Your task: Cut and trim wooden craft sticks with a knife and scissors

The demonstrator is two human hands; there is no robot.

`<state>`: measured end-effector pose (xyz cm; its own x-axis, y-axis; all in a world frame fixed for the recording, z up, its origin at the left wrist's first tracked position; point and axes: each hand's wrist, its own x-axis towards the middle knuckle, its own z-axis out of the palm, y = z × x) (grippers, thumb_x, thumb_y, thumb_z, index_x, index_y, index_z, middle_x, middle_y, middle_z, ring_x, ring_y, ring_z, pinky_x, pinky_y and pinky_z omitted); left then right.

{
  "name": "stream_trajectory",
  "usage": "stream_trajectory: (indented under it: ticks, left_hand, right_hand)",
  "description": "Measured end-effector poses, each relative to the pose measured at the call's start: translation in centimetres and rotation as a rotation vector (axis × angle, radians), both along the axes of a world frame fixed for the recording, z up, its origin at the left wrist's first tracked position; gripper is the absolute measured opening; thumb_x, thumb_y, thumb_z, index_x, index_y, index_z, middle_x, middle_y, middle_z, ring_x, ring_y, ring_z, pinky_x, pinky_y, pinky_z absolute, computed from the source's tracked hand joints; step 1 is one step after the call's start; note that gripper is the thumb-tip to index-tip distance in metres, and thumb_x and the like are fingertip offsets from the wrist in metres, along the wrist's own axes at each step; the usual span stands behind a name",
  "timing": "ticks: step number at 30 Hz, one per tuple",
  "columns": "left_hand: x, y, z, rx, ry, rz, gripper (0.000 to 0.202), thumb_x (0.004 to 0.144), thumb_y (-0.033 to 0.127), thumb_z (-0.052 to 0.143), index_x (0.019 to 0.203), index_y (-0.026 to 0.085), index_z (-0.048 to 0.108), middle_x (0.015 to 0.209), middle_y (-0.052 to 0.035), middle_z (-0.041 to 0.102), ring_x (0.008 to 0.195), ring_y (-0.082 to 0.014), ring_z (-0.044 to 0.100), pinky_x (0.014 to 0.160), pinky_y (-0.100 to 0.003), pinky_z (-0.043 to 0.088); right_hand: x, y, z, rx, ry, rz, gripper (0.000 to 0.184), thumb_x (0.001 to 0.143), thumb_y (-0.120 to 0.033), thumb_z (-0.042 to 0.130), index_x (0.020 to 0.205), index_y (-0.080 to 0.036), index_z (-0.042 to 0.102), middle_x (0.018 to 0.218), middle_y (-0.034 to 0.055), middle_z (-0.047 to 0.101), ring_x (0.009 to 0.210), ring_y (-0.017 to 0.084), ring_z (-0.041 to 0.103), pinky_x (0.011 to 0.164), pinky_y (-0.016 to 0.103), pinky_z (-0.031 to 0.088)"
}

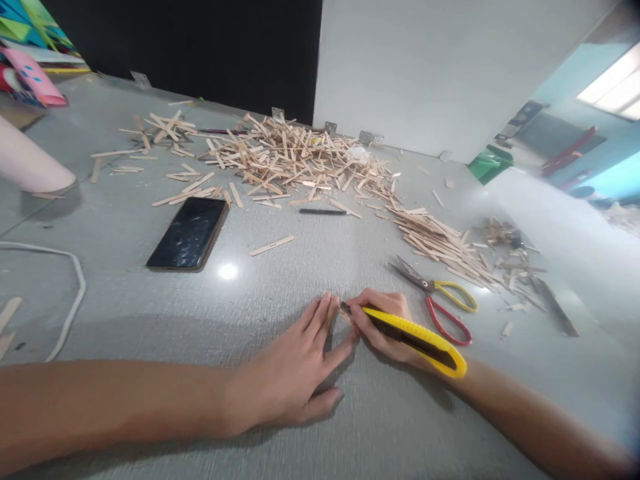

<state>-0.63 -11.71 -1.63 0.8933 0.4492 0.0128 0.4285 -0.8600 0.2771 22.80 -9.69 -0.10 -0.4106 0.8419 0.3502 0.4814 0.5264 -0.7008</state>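
My left hand (300, 363) lies flat on the grey table (150, 313), fingers stretched forward and pressed on something small that I cannot make out. My right hand (383, 320) is closed round a yellow utility knife (415, 337), whose blade tip touches the table right at my left fingertips. Red and yellow scissors (440, 303) lie just right of my right hand. A single wooden stick (273, 245) lies alone in front of both hands.
A big heap of wooden sticks (295, 157) spreads across the far table, with a second bundle (440, 243) at right. A black phone (189, 233) lies left of centre, a black pen (323, 211) beyond. A white cable (70, 293) curves at left.
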Motion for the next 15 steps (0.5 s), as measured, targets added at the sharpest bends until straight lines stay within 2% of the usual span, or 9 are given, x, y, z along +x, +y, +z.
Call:
stream_trajectory:
  ticks: [8,15]
  left_hand:
    - [-0.25,-0.03,-0.21,0.031,-0.022,-0.005,0.081,0.104,0.054,0.056,0.167,0.009,0.029,0.173,-0.0373,0.015,0.159,-0.0588,0.011,0.131,-0.066,0.022]
    - [-0.15,-0.01,-0.11,0.017,-0.014,-0.003,0.085,0.102,0.052,0.059,0.168,0.010,0.026,0.175,-0.0356,0.012,0.160,-0.0578,0.010,0.131,-0.067,0.021]
  right_hand:
    - [0.08,-0.03,-0.12,0.001,-0.002,-0.005,0.020,0.106,-0.025,0.058,0.089,-0.021,0.068,0.067,-0.0014,0.067,0.053,0.012,0.060,0.056,0.024,0.048]
    - [0.10,0.13,0.01,-0.011,0.017,0.025,0.020,0.107,-0.028,0.060,0.091,-0.019,0.068,0.070,-0.0007,0.067,0.055,0.012,0.061,0.056,0.024,0.047]
